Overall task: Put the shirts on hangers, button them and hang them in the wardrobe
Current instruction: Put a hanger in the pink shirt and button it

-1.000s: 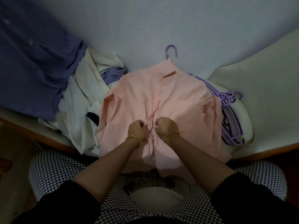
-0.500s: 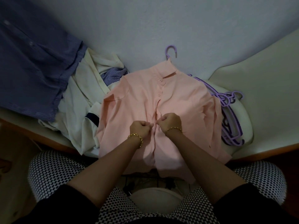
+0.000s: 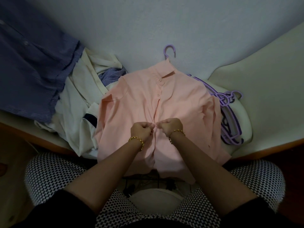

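Two hands meet at the middle of a pink shirt (image 3: 139, 102), which lies front up on a cream surface (image 3: 271, 104) edged in orange-brown wood. We see it pushed into a corner of the room, a pale grey wall (image 3: 148, 22) rising right behind it. The shirt sits on a purple hanger whose hook (image 3: 170, 51) pokes out above the collar and rests against the wall. Its tail spills over the near wooden edge towards our knees.

The left hand (image 3: 142, 130) and the right hand (image 3: 170, 126) are both curled, each pinching one edge of the shirt's front opening, fingertips almost touching. The buttons (image 3: 158, 94) near the collar are done up; below the hands the two edges part slightly. A gold bracelet (image 3: 136, 140) circles each wrist.

To the left, touching the pink sleeve, we find a rumpled heap of cream garments (image 3: 77, 109) with a blue checked piece (image 3: 111, 75) tucked in at the back. A blue striped shirt (image 3: 32, 63) lies spread further left. On the right, a bundle of purple hangers (image 3: 230, 122) lies on a white cushion (image 3: 245, 129), partly under the pink sleeve.

Nearest us, black-and-white checked trousers (image 3: 54, 175) cover both knees, and between them sits a white rounded object (image 3: 156, 201) we cannot identify.
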